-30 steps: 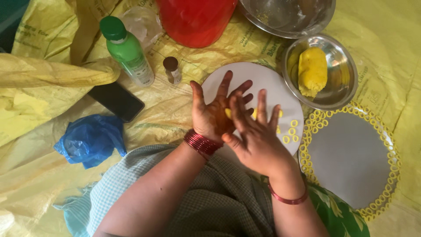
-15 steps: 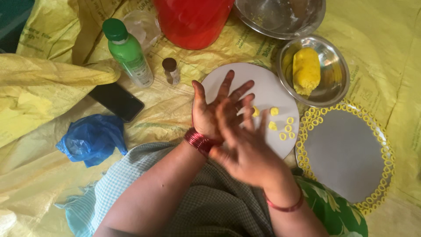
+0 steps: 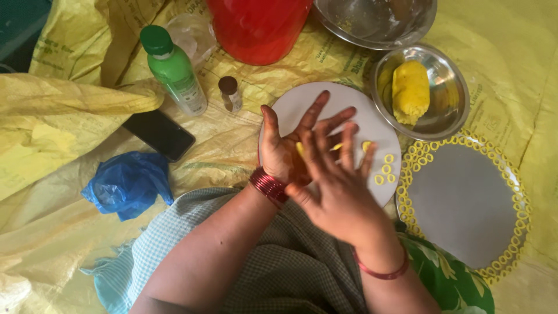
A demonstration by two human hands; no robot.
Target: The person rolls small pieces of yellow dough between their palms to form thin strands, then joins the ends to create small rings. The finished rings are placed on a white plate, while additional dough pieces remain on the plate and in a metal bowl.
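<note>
Yellow sheeting covers the floor. We press our right hand, now slid lower, flat over our open left hand, a yellow dough strip between the palms at frame centre; rolling continues. Finished rings lie on the white plate.

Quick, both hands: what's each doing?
Left hand: open, palm up, yellow dough strip on it.
Right hand: open, flat, pressing the dough.

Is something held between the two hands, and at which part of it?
A small piece of soft yellow dough lies pressed between the left hand palm and the right hand fingers; mostly hidden, so the exact part cannot be told.
</note>
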